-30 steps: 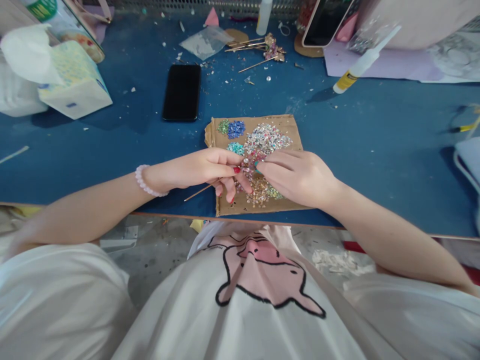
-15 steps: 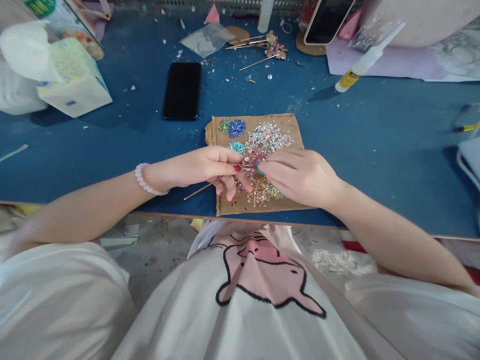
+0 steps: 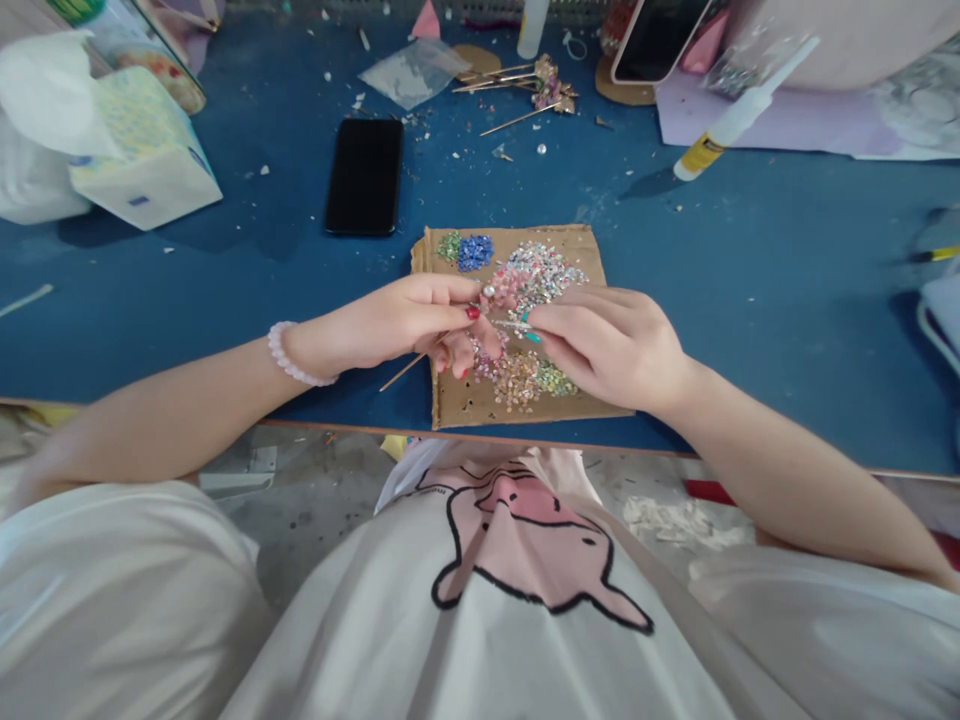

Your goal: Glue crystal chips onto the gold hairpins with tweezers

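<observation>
My left hand (image 3: pixel 420 318) is closed on a hair stick with a pink flower head (image 3: pixel 507 288) and a pearl. The thin stick (image 3: pixel 403 374) sticks out below my palm, toward the lower left. In my right hand (image 3: pixel 615 340), thumb and finger pinch slim pale tweezers (image 3: pixel 511 324), their tips pointing left, just under the flower. Both hands are over a cardboard sheet (image 3: pixel 450 405) with small rhinestones in piles: silver (image 3: pixel 551 268), blue (image 3: pixel 475 253), green (image 3: pixel 449 246), champagne (image 3: pixel 517 382) and yellow-green (image 3: pixel 556 379). Fingers and flower partly hide the middle piles.
A black phone (image 3: pixel 364 177) lies behind the cardboard on the blue table (image 3: pixel 255 290). Further back are flower-headed hair sticks (image 3: pixel 546 88), a plastic bag (image 3: pixel 412 73) and a glue bottle (image 3: pixel 709 150). A tissue box (image 3: pixel 150 150) stands at left.
My left hand has raised the hair stick slightly, away from me, turning the pink flower into clearer view. My right hand has drawn back a little to the right with the tweezers.
</observation>
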